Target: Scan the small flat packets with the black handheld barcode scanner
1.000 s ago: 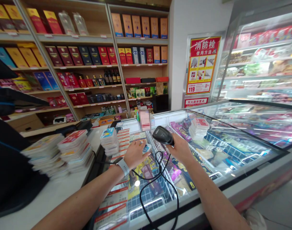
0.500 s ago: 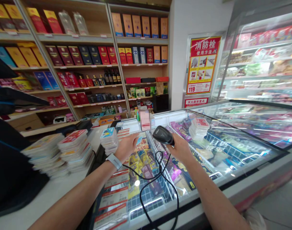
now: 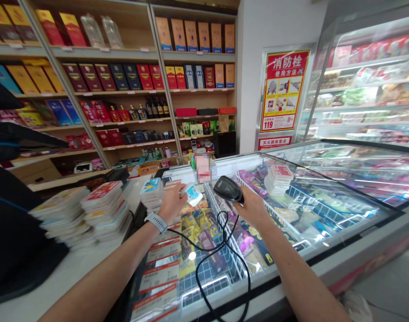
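Observation:
My left hand (image 3: 172, 205), with a light watch band at the wrist, pinches the left edge of a thin blue-and-white plastic-cased card (image 3: 194, 195) above the freezer's glass top. In my right hand (image 3: 253, 206) is a black handheld barcode scanner (image 3: 227, 189), its head toward the upper left. The scanner's black cable (image 3: 204, 251) loops over the glass. Just left of my left hand stands a stack of similar cased cards (image 3: 152, 191). Another stack with a red top card (image 3: 279, 179) sits on the glass beyond my right hand.
The chest freezer (image 3: 328, 251) holds packaged goods in wire baskets under glass. Two more card stacks (image 3: 105, 210) stand on the white counter (image 3: 100, 264) beside a black monitor (image 3: 16, 214). A blurred-out item (image 3: 203, 169) is ahead. Shelves of boxes line the back wall.
My left hand has drawn back slightly to the left, and more of the blue-and-white card shows beside its fingers. My right hand and the scanner stay almost still.

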Available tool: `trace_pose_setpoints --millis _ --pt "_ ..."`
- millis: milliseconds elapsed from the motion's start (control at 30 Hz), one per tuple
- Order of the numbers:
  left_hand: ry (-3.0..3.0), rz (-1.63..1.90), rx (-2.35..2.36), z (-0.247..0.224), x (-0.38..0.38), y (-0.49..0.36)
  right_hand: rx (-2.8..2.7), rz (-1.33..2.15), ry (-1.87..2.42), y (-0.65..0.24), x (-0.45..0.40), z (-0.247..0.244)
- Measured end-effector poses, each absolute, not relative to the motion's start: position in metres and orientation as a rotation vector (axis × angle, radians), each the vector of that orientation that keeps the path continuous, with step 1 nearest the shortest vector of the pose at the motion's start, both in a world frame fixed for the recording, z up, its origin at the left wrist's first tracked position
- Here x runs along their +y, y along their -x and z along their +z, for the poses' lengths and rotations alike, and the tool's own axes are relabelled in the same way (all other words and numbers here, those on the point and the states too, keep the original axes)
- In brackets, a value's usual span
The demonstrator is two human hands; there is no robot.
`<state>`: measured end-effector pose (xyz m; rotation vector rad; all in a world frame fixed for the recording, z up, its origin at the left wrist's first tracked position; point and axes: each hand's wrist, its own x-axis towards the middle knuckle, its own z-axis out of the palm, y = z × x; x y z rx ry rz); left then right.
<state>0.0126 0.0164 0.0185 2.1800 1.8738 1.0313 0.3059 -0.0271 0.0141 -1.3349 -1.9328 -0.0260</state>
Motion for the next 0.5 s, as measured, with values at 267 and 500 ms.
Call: trace_pose_setpoints --millis 267,500 --pt "-2.112 1.028 1.837 0.0181 0.0187 -0.0119 -1.936 -0.029 1.316 -0.3063 -0.0259 0.0126" --pt "-2.025 0.892 1.88 0.0095 0.0176 -0.0142 -1.938 0.005 1.296 -0.3066 -0.0244 0.0119"
